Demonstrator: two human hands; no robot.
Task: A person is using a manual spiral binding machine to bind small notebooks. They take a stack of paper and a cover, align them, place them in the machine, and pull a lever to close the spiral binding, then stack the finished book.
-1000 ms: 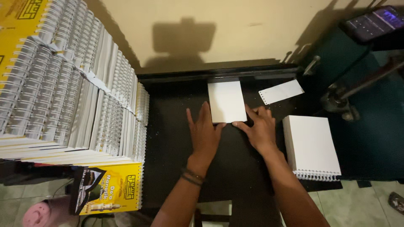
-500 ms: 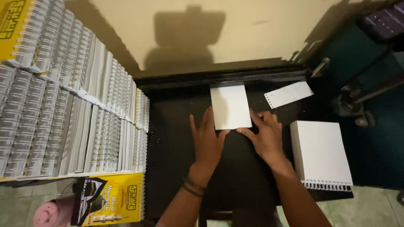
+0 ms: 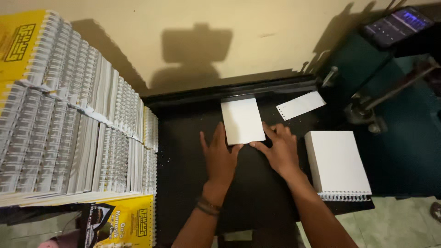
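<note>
Pressing flat, your left hand and right hand rest open-palmed, gripping nothing; the paper stack lies just beyond your fingertips, touching them, on the black table.

The far edge of the white paper stack disappears under the black machine bar, so how far in it reaches cannot be told. The spiral notebook pile runs off the left edge. The dark device at far right is cut by the top edge, its screen blurred. Both forearms leave the near edge.
</note>
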